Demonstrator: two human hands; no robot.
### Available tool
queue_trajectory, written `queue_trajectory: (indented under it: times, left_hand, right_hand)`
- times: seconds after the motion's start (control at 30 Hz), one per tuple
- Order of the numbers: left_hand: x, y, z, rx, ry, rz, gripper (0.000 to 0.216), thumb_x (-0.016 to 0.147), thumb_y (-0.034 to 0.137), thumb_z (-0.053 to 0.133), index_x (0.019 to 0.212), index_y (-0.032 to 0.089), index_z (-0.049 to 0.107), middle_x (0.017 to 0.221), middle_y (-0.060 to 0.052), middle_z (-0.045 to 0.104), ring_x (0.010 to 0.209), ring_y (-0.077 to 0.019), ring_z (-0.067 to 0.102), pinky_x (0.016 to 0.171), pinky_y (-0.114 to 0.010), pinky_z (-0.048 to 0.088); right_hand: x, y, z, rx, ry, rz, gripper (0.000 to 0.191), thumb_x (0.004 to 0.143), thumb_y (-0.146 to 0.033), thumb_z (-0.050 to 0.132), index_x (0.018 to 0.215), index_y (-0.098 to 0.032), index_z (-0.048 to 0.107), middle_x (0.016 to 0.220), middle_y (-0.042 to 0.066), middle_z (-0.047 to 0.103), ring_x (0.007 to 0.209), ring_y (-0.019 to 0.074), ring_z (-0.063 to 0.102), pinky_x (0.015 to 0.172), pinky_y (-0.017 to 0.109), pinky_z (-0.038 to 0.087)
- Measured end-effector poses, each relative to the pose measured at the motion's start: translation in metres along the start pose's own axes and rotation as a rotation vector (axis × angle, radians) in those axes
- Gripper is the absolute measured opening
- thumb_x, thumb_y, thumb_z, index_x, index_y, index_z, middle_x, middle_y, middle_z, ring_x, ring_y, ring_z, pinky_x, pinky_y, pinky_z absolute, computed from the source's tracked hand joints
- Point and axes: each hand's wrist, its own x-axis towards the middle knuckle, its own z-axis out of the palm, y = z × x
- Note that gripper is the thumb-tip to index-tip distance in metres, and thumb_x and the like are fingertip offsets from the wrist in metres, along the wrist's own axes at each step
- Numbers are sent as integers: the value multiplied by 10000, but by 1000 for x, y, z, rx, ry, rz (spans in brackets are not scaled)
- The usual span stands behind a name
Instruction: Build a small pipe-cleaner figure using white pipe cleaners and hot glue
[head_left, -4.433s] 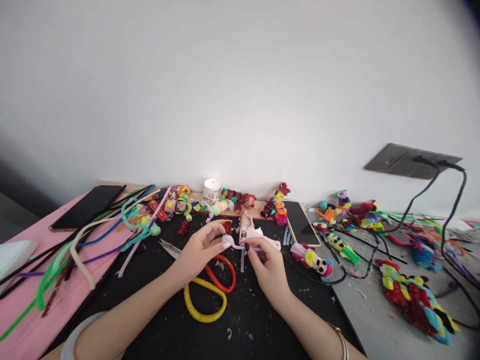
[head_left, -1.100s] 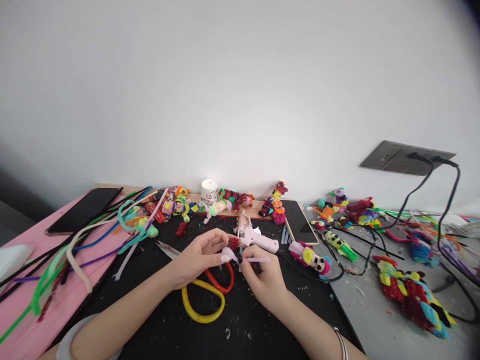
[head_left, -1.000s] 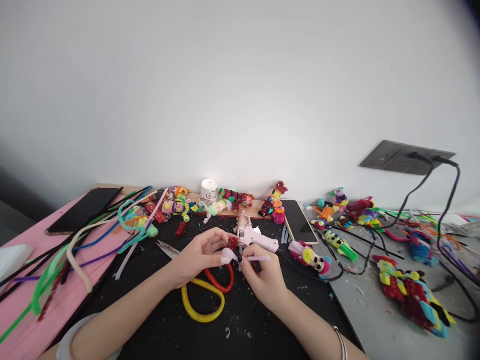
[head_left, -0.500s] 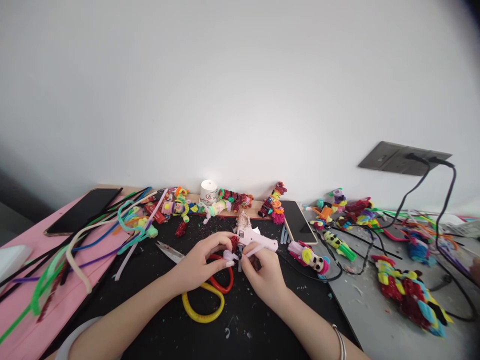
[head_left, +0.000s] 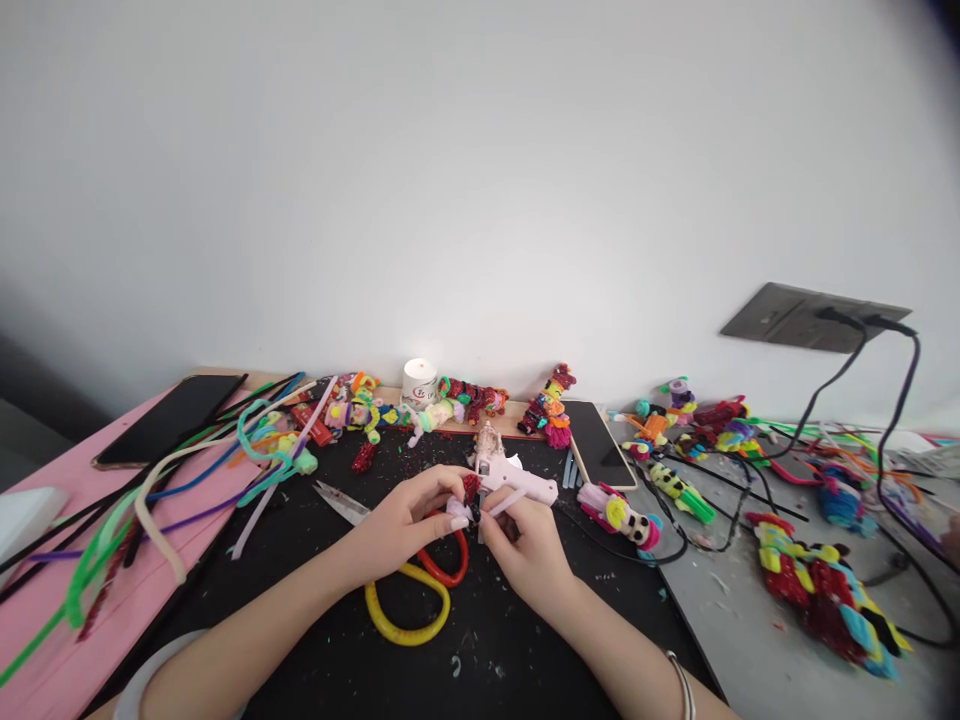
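My left hand [head_left: 420, 515] is closed in a pinch on a small pipe-cleaner figure [head_left: 470, 485], of which red, black and lilac parts show between the fingertips. Close against it, my right hand [head_left: 529, 540] pinches a lilac pipe cleaner [head_left: 510, 501] whose end sticks out over the fingers. The fingertips hide much of the piece. Just behind the hands lies a pale pink glue gun [head_left: 536, 486] with a stained nozzle end. Scissors [head_left: 409, 632] with a yellow and a red handle rest open under my left hand and wrist.
Loose pipe cleaners [head_left: 161, 490] spread over the pink surface at left, beside a dark phone [head_left: 169, 420]. A white cup [head_left: 419, 383], finished figures [head_left: 551, 405] and another phone [head_left: 600, 445] line the back. More figures [head_left: 825, 600] and black cords [head_left: 892, 420] lie at right.
My hands have drawn slightly closer together at the small figure, and the left fingertips have shifted a little. The other things stay in place; the view has moved slightly.
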Motion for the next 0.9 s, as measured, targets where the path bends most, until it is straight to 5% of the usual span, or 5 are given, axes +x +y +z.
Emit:
queue_trajectory:
  times: [0.43, 0.9]
  left_hand:
    - [0, 0, -1, 80, -41, 30, 58, 836, 212, 601, 864, 187, 556, 1322, -98, 515, 1181, -221, 516, 1001, -353, 380]
    - [-5, 13, 2, 611, -148, 162, 164, 854, 169, 534, 930, 239, 663, 1335, -73, 514, 1236, -238, 479, 1035, -316, 343]
  right_hand:
    - [2, -7, -6, 26, -11, -2, 243, 892, -204, 446, 660, -183, 514, 605, -5, 541, 553, 129, 485, 536, 234, 376]
    - [1, -5, -3, 249, -45, 135, 317, 924, -315, 436, 648, -175, 508, 590, -28, 461, 553, 113, 392, 522, 232, 332]
